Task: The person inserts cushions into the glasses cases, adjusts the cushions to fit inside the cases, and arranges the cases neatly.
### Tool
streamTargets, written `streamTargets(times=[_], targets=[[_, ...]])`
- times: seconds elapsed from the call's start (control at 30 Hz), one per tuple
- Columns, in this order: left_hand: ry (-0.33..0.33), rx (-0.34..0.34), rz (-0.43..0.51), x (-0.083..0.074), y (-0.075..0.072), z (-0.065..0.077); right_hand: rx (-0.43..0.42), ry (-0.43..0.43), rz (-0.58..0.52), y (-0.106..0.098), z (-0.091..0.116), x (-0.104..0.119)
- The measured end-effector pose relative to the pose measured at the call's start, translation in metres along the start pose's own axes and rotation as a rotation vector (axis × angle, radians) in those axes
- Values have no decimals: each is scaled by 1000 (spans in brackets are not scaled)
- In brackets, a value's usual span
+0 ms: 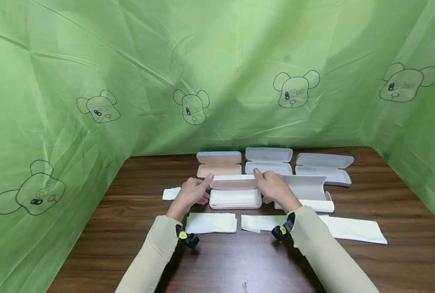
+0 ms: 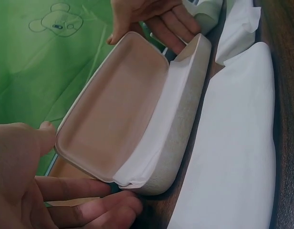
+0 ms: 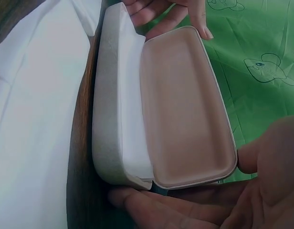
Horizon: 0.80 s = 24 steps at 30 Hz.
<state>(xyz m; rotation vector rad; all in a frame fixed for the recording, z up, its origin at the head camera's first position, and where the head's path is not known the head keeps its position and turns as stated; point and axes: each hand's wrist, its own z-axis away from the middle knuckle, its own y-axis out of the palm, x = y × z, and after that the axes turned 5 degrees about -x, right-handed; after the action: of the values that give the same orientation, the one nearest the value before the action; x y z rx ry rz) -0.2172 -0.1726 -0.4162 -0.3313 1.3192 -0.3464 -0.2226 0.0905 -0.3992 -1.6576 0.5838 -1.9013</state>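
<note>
In the middle of the table an open glasses case (image 1: 233, 185) with a pinkish lining holds a folded white cloth (image 1: 235, 197) in its base. My left hand (image 1: 193, 192) grips the case's left end, its thumb at the lid's edge and its fingers beside the hinge. At the right end my right hand (image 1: 275, 188) has the same grip, thumb on the lid's corner. Both wrist views show the lid raised at an angle and the cloth lying along the base. The back of the lid is hidden in these close views.
Behind stand three open cases: a peach-lined case (image 1: 219, 169), a grey case (image 1: 268, 167) and another grey case (image 1: 323, 174). A wider white case (image 1: 305, 188) lies open beside my right hand. White cloths (image 1: 211, 223) lie along the front, and a smaller cloth (image 1: 171, 194) on the left.
</note>
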Motion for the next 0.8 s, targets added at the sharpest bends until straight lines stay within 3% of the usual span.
streamTargets(times=[0.27,0.6,0.8], targets=[[3,37,44,4,-2,-1,44,-29,3,-3,1,-2],[-10,121,169,7,-7,-1,236,-30,-195,-15,-2,-9],[20,164,170,10,-9,0,319,-43,-269,-19,-3,-14]])
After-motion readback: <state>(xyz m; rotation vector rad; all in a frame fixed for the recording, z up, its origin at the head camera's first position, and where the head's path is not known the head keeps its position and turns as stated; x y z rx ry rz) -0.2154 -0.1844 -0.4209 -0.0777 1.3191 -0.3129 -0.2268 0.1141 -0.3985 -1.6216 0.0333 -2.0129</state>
